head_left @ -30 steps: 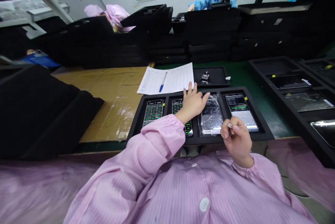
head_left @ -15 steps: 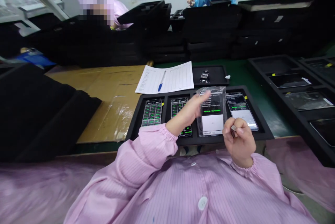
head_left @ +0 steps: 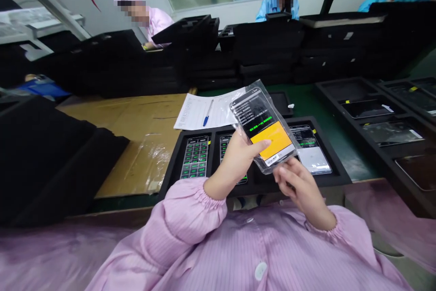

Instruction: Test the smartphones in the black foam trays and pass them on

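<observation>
Our left hand (head_left: 231, 164) gripping a smartphone in a clear plastic bag (head_left: 264, 127), thumb across its screen, our right hand (head_left: 299, 186) curled, fingertips apparently at the bag's lower corner, bag above a black foam tray (head_left: 259, 189) of phones (head_left: 195, 157), printed form (head_left: 194, 114) beyond on the worktop (head_left: 306, 100)

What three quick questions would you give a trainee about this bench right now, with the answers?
1. What colour fills the lower panel on the screen of the black smartphone in a clear plastic bag? A) blue B) yellow-orange C) red
2. True or false: the blue-and-white ballpoint pen lies on the white printed paper sheet.
3. Which hand has its thumb across the front of the bag?

Key: 1) B; 2) true; 3) the left hand
</observation>
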A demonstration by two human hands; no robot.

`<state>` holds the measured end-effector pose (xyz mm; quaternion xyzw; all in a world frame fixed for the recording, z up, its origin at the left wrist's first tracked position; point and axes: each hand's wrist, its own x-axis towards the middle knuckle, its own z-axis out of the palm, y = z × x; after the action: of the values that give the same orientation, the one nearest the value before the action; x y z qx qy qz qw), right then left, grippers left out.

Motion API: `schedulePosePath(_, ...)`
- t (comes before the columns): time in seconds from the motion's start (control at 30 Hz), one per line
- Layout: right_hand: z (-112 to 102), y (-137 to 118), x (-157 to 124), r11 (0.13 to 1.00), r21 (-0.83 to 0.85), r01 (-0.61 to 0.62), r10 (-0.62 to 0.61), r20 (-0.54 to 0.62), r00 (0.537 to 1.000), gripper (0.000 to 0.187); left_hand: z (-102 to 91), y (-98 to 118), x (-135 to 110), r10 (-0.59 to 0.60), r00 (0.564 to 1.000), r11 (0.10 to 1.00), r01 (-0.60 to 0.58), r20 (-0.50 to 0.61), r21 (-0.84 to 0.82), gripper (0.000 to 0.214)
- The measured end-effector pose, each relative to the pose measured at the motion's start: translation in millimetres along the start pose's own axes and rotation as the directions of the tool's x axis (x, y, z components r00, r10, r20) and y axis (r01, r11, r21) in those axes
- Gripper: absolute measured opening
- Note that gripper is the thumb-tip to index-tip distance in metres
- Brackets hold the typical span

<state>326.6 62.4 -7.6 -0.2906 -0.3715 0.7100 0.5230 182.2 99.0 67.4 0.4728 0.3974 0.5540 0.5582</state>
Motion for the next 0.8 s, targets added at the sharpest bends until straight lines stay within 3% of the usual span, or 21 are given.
schedulePosePath(0.2,2.4,-0.5,0.7,0.99,-0.12,0.074,-0.087,-0.105,0.991,0.042,13.1,-5.2,-5.4,0.048,0.997,0.999,-0.049,-0.065,-0.004,0.046)
schedulePosePath(0.3,-0.3,-0.9,-1.5,0.984,-0.134,0.116,-0.13,-0.104,0.986,0.041,15.3,-4.8,-4.1,0.052,0.994,0.999,-0.053,-0.098,-0.01,0.046)
schedulePosePath(0.47,-14.9,0.0,-9.9,0.975,-0.102,0.199,-0.215,-0.176,0.961,0.033,-4.0,-0.1,11.2,0.087,0.981,0.995,-0.076,-0.176,0.068,0.044)
schedulePosePath(0.53,-25.0,-3.9,-10.7,0.957,-0.043,0.286,-0.286,-0.285,0.915,0.031,-15.4,-6.5,17.8,0.015,0.985,0.984,0.016,-0.17,0.176,0.048)
schedulePosePath(0.63,-40.4,-13.5,-6.5,0.913,0.014,0.407,-0.364,-0.418,0.832,0.025,-23.9,-24.5,19.4,-0.197,0.978,0.909,0.208,-0.069,0.36,0.05)
schedulePosePath(0.7,-47.6,-18.6,-2.2,0.895,0.022,0.446,-0.39,-0.452,0.802,0.021,-21.5,-32.1,13.5,-0.264,0.964,0.861,0.242,-0.013,0.447,0.053)
schedulePosePath(0.73,-49.8,-20.0,-0.3,0.889,0.021,0.457,-0.397,-0.46,0.794,0.02,-18.0,-32.3,9.0,-0.218,0.976,0.836,0.195,-0.014,0.512,0.058)
schedulePosePath(0.8,-51.5,-20.1,2.1,0.885,0.01,0.466,-0.409,-0.462,0.787,0.02,-6.9,-26.5,-0.4,0.037,0.998,0.699,0.012,-0.053,0.715,0.068)
